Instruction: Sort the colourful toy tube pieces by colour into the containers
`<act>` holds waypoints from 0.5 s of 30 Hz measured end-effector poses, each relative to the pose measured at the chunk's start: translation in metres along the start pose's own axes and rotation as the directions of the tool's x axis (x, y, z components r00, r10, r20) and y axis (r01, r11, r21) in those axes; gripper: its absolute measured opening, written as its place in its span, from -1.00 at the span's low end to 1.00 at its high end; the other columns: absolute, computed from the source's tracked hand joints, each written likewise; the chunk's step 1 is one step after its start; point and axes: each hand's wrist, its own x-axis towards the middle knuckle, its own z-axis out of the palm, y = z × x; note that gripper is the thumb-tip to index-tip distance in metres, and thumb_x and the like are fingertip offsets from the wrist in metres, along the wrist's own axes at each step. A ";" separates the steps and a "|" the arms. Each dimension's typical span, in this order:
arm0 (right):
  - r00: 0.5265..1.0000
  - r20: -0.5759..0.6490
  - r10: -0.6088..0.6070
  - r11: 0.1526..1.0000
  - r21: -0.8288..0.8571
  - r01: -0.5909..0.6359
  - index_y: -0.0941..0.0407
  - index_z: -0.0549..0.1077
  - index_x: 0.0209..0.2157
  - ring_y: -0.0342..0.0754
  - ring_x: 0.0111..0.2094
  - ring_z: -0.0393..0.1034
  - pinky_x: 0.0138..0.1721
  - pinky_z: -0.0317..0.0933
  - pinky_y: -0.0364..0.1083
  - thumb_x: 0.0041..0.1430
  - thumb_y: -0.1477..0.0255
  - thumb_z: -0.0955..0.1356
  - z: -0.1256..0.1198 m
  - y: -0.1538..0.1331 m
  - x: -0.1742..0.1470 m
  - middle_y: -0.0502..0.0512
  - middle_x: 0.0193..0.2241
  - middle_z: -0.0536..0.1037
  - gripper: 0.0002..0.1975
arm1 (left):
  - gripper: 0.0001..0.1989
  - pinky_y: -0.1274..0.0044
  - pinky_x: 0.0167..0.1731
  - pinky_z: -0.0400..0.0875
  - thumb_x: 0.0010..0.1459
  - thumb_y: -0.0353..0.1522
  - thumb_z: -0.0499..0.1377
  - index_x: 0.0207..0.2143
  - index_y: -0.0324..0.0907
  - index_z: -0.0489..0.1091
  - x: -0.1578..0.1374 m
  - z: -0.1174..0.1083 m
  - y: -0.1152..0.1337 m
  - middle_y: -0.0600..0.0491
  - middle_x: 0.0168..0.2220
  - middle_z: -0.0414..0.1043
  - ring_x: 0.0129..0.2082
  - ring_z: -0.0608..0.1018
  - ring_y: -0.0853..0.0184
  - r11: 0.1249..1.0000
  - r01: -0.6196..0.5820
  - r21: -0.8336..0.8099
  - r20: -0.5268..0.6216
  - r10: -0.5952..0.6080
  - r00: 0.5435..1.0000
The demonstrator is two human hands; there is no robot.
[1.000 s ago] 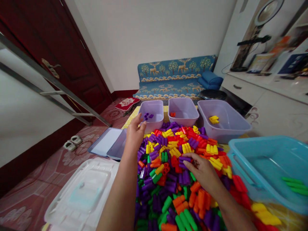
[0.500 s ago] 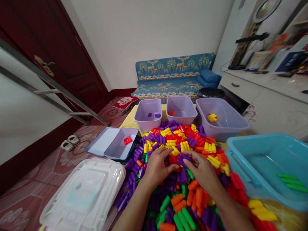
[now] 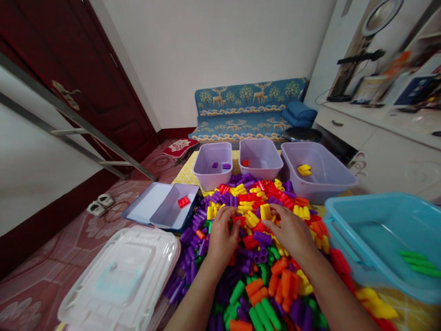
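A heap of plastic finger-shaped toy pieces [image 3: 253, 269] in purple, yellow, red, orange and green covers the table before me. My left hand [image 3: 222, 234] is over the heap's middle, its fingers bent and apart. A red piece [image 3: 239, 219] shows at the thumb and forefinger; a firm grip on it is not visible. On the other side, my right hand [image 3: 291, 227] reaches in with thumb and fingers spread. Its fingertips are beside a yellow joined piece [image 3: 265, 212]. A purple piece [image 3: 262, 238] lies in the heap between the hands.
Three lilac bins, left [image 3: 212, 177], middle [image 3: 262, 172] and right [image 3: 319, 191], line the back, holding a few pieces. A blue bin [image 3: 358, 262] with green pieces stands right. At left are a shallow open box [image 3: 175, 225] with red pieces and stacked white lids [image 3: 120, 276].
My right hand has let go of a purple piece, which now lies on the heap, and has moved up to the yellow one. My left hand has drawn slightly left, its fingers more bent.
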 end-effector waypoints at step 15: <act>0.983 -0.076 -0.169 0.961 0.208 0.182 0.09 0.59 -0.26 0.05 -0.15 0.45 -0.04 0.30 0.03 0.19 0.21 0.32 -0.006 0.001 0.020 0.14 -0.21 0.55 -0.71 | -0.65 0.24 0.08 0.36 0.15 -0.39 0.19 0.02 -0.14 0.45 -0.003 0.001 0.004 -0.04 0.04 0.45 0.04 0.45 0.14 0.968 -0.073 0.242 0.155 0.036 0.987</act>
